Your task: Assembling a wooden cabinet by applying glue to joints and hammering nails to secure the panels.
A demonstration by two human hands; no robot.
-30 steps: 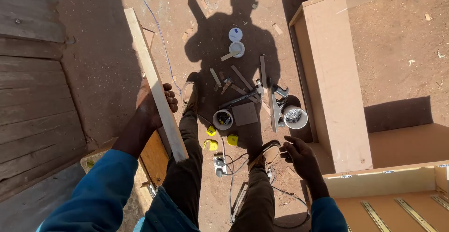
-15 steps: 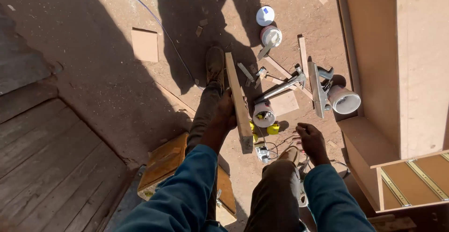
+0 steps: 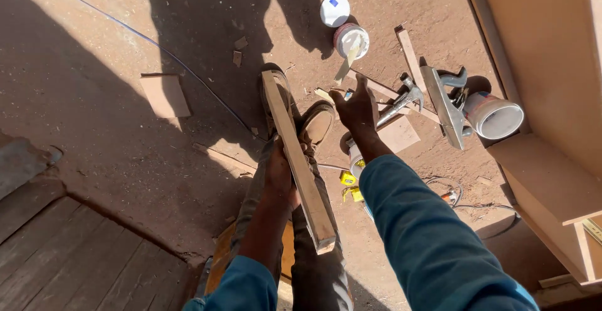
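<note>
Dusty ground lies littered with tools. Left hand [image 3: 280, 174] grips a batten [image 3: 296, 160] over the knees; right hand [image 3: 357, 107] reaches, fingers loosely spread, toward the hammer [image 3: 401, 101] (holding nothing). Best keep the batten steady while reaching.

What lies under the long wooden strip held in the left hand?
Under the wooden strip gripped by the left hand are the person's legs and one brown shoe, mostly covered. The other shoe shows beside it. The ground directly beneath stays hidden.
</note>
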